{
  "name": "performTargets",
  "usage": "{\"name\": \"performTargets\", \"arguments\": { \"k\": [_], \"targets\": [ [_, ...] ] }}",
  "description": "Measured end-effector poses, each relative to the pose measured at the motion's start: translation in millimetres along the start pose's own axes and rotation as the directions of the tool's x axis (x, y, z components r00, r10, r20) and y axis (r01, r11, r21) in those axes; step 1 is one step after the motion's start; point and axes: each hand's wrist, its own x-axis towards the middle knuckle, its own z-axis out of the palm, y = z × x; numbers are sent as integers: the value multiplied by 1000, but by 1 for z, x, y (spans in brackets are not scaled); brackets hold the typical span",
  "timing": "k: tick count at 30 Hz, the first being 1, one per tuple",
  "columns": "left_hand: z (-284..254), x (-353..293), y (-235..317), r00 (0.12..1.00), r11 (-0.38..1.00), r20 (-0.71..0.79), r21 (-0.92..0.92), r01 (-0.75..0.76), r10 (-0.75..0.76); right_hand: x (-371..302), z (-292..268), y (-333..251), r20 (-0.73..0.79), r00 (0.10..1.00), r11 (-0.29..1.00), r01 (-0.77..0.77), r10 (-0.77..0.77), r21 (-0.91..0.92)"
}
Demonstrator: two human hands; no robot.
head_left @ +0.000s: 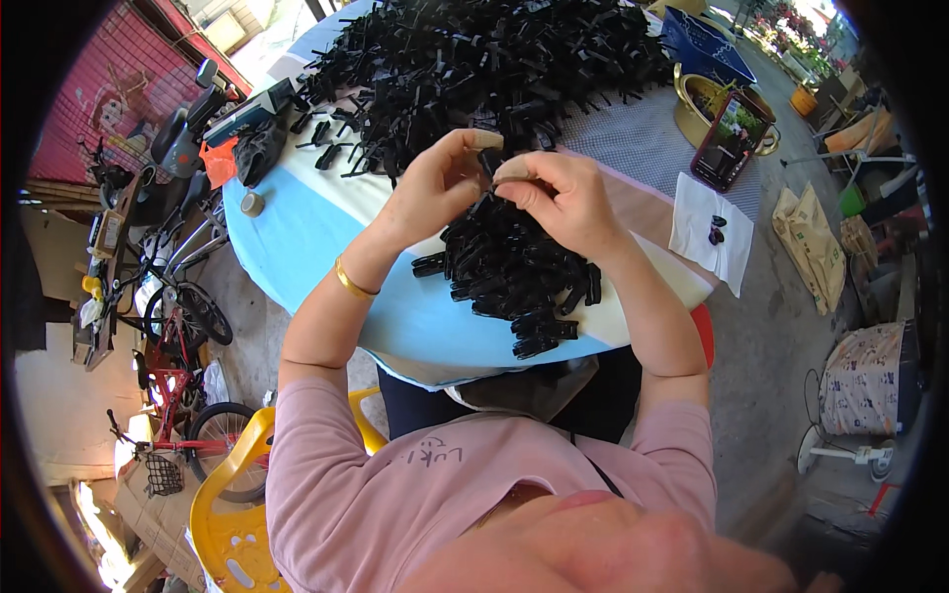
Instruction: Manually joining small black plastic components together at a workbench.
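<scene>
L hand (430, 198): thumb + fingertips pinched on a small black piece (490, 160). R hand (571, 203): thumb & forefinger closed on same piece from the other side; exact grip too small to tell. Piece is held up above mid tabletop (282, 237), btwn 2 piles. Big pile (494, 64) of black pcs spreads over far edge; smaller pile (514, 272) sits nr the near edge, below hands in view. R edge: white tissue (690, 229) w/ a few small dark bits (717, 230) on it, phone (732, 138) next to gold-coloured bowl (692, 111). L edge: tape roll (252, 205), dark crumpled bag (260, 151) nr it.
</scene>
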Motion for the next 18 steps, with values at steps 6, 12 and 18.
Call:
{"name": "performTargets", "arguments": {
  "k": [6,12,18],
  "targets": [
    [30,-8,14,990,988,-20,-69,-141,140,-1,11,10,-111,982,975,-130,152,179],
    [25,-5,6,984,967,-139,-215,-136,108,3,9,6,-49,922,851,-332,383,407],
    [19,-6,8,980,981,-180,-153,-119,90,1,6,3,111,864,758,-487,492,434]
  ]
}}
